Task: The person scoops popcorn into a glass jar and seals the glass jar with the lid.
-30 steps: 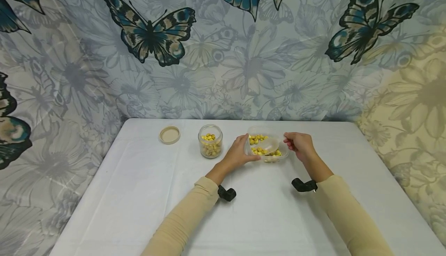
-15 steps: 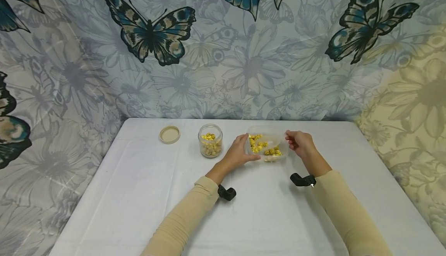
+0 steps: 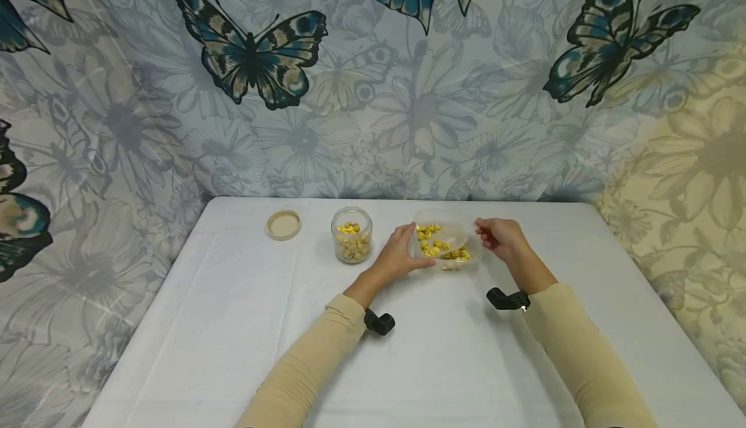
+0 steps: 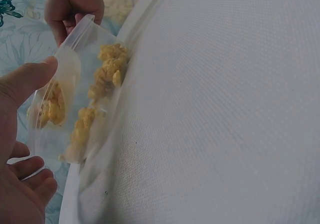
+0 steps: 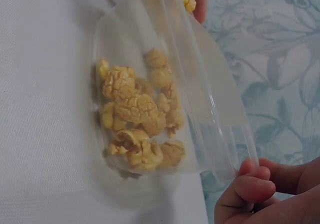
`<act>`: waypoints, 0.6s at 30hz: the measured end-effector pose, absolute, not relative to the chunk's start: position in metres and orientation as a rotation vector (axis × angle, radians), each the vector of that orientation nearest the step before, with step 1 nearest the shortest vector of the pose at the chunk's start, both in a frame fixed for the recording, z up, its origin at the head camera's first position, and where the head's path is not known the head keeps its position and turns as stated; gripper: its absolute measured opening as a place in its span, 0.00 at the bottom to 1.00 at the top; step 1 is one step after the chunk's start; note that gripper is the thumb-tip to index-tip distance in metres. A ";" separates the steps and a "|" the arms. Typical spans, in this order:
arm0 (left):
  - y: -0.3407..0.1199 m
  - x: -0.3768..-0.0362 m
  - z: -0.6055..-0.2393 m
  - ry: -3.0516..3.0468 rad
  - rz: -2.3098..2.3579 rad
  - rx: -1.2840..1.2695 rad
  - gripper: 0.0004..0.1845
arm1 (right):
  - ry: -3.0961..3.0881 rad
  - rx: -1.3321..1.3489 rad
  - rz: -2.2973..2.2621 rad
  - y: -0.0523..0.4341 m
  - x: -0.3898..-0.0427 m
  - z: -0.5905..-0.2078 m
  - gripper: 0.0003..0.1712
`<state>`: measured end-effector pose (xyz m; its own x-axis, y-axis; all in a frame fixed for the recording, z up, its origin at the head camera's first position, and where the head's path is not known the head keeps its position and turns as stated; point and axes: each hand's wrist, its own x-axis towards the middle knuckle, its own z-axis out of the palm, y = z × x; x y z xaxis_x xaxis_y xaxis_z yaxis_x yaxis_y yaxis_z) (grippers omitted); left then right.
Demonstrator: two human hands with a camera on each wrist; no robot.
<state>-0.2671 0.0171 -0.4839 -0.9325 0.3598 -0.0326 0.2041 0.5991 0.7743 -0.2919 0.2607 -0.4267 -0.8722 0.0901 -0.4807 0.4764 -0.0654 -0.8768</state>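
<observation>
A clear plastic container point(image 3: 466, 264) with yellow popcorn point(image 4: 112, 67) in it stands right of the table's middle. My left hand point(image 3: 399, 254) grips its left end, thumb at the near side and fingers along the far side. At the right end, my right hand point(image 3: 504, 240) pinches the thin handle of a translucent plastic scoop point(image 3: 456, 239). The scoop's wide pale part reaches over the popcorn inside the container, and in the left wrist view some popcorn shows through it. From the right wrist, the handle point(image 5: 251, 144) runs down between thumb and fingertips.
Left of the container stands a glass jar point(image 3: 352, 247) partly filled with popcorn. Farther left lies a round beige lid point(image 3: 283, 226). A white cloth covers the table point(image 3: 233, 324), whose back edge meets a butterfly-patterned curtain point(image 3: 425, 111).
The scoop has shifted in the container, and the popcorn inside has changed its spread. My right hand has moved only slightly; the left hand keeps its grip in place.
</observation>
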 end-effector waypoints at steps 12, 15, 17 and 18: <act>0.016 -0.266 -0.485 2.632 1.251 0.483 0.54 | 1.984 0.545 -1.986 0.264 -0.294 -0.430 0.11; 0.015 -0.266 -0.485 2.636 1.253 0.487 0.54 | 2.075 0.477 -1.911 0.264 -0.295 -0.430 0.08; 0.016 -0.266 -0.485 2.637 1.250 0.489 0.54 | 2.067 0.455 -1.911 0.265 -0.295 -0.430 0.08; 0.017 -0.266 -0.485 2.638 1.247 0.488 0.54 | 2.049 0.458 -1.924 0.265 -0.295 -0.430 0.08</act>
